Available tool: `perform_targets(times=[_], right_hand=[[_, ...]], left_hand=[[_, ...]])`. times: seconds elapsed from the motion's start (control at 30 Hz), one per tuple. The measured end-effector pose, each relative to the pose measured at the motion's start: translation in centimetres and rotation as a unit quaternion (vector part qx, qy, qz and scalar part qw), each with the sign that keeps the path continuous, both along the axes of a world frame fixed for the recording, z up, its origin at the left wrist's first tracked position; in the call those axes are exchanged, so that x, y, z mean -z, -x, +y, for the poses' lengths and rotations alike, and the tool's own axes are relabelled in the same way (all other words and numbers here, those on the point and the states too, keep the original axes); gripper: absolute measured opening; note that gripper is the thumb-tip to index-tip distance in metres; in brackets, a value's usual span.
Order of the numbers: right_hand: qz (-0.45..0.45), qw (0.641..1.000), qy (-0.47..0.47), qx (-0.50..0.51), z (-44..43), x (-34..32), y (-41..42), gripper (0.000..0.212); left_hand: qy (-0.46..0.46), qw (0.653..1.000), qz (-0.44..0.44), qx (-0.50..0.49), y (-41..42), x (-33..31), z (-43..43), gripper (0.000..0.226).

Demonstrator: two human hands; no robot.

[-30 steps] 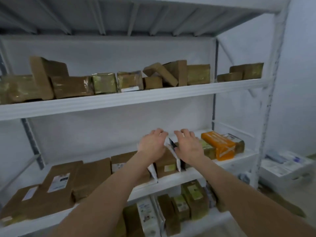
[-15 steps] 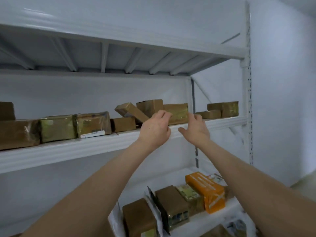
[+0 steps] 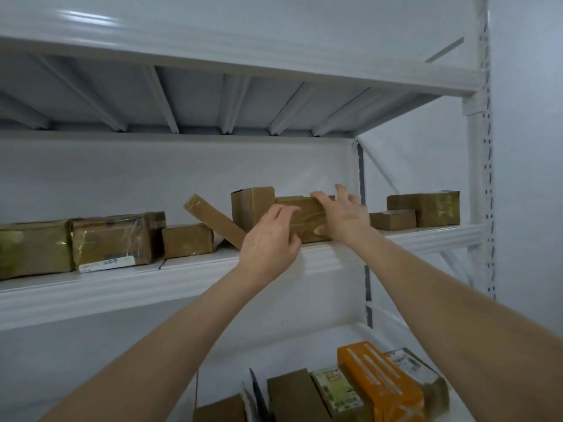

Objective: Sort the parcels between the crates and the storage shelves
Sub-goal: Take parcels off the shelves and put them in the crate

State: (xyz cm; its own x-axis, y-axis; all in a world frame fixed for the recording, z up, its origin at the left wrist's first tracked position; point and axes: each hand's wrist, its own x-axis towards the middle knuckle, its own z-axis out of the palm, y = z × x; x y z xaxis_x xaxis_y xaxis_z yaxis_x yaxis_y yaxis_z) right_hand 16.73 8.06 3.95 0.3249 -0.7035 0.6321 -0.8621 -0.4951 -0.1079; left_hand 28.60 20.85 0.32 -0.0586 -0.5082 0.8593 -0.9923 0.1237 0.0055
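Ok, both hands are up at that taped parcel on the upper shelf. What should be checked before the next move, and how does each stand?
1. Right hand on taped parcel: fingers spread over its top, not closed; not ok.
2. Left hand at the parcel's left end: grip cannot tell.
3. The upright box close beside that end could shift: not ok.
4. The tilted flat parcel is loosely propped beside it: not ok.
5. Gap to the small box on the right: hidden by the hand, cannot tell.
6. Shelf edge in front unobstructed: ok.
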Motion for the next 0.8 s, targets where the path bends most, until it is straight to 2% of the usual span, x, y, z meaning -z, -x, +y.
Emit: perform_targets(times=[0.17,0.27,0.4,0.47,0.57,0.67,0.7,0.8], right_hand=[[-0.003,0.995,-0.050,-0.083,-3.7,-0.5,2.9,0.068],[-0.039,0.991,-0.046,-0.116,-4.7,-0.5,5.1,0.063],[-0.085,0.982,-0.031,-0.165,-5.5,0.3,7.3,0.050],[-0.109,0.974,-0.041,-0.193,-5.7,0.7,8.0,0.044],[-0.186,0.939,-0.101,-0.270,-5.9,1.0,8.9,0.030],[-0.274,0.895,-0.144,-0.321,-5.7,1.4,10.0,0.012],[-0.290,0.891,-0.143,-0.317,-5.6,1.6,10.4,0.014],[-0.347,0.877,-0.161,-0.293,-5.2,2.0,11.6,0.040]], left_hand=[[0.013,0.998,0.043,-0.046,3.0,-0.9,-1.3,0.047],[-0.011,0.994,0.086,-0.071,5.6,-1.3,-2.5,0.055],[-0.077,0.967,0.238,-0.056,8.5,-2.4,-4.4,0.051],[-0.073,0.947,0.311,-0.031,9.6,-2.9,-5.0,0.047],[-0.028,0.913,0.408,-0.005,10.4,-3.4,-5.1,0.047],[-0.008,0.889,0.459,-0.008,10.5,-3.7,-5.1,0.061],[-0.011,0.885,0.464,-0.019,10.4,-3.7,-5.2,0.068],[-0.023,0.871,0.490,-0.033,10.2,-3.5,-5.0,0.075]])
